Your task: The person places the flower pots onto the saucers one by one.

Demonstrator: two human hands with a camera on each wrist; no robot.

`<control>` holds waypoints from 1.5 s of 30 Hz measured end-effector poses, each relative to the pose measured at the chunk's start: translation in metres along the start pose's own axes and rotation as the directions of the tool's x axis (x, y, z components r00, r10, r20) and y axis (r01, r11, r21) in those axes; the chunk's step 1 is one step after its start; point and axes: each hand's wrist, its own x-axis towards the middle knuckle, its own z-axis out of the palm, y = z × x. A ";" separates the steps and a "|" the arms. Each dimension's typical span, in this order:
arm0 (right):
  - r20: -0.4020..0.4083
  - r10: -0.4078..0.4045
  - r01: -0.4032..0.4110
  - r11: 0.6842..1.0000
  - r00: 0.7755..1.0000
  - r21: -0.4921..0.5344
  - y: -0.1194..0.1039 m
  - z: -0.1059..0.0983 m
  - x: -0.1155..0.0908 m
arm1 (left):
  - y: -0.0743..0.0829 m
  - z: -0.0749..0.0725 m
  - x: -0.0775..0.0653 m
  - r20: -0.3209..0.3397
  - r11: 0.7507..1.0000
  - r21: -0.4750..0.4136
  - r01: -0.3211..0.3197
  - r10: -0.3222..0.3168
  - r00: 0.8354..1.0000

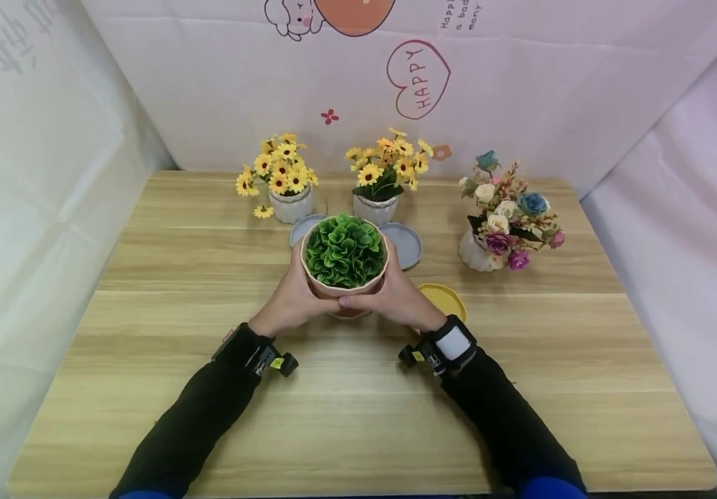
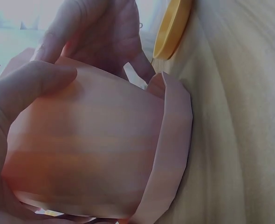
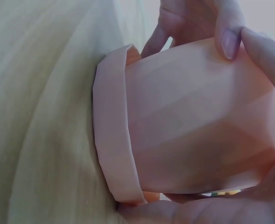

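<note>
A pink faceted flower pot (image 2: 95, 135) holds a round green leafy plant (image 1: 344, 251). Its base sits in a matching pink saucer (image 3: 110, 126), which looks to be on the table in both wrist views. From the left side my left hand (image 1: 296, 294) grips the pot. My right hand (image 1: 396, 294) grips it from the other side, and the two thumbs meet at the front, high on the pot wall. The fingers behind the pot are mostly hidden in the head view.
Behind the pot are two grey saucers (image 1: 405, 244) and two white pots of yellow daisies (image 1: 280, 170). A white pot (image 1: 476, 251) with mixed roses stands at the right. Beside my right wrist lies a yellow saucer (image 1: 444, 299). Patterned cloth (image 1: 234, 90) hangs behind the wooden table (image 1: 346, 430).
</note>
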 end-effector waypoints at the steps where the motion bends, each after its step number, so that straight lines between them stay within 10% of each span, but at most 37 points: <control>1: 0.001 -0.003 0.003 1.000 1.000 0.006 0.000 -0.001 0.001 | -0.001 0.000 0.002 0.001 1.000 0.000 0.005 -0.005 1.000; 19: 0.013 -0.034 0.034 0.999 0.999 -0.005 0.009 -0.023 0.031 | -0.009 -0.002 0.039 0.005 1.000 0.001 0.010 -0.010 1.000; 45: -0.012 0.153 -0.153 0.988 0.988 0.001 -0.018 -0.053 0.042 | -0.011 0.003 0.086 0.048 0.999 -0.001 0.036 -0.036 0.998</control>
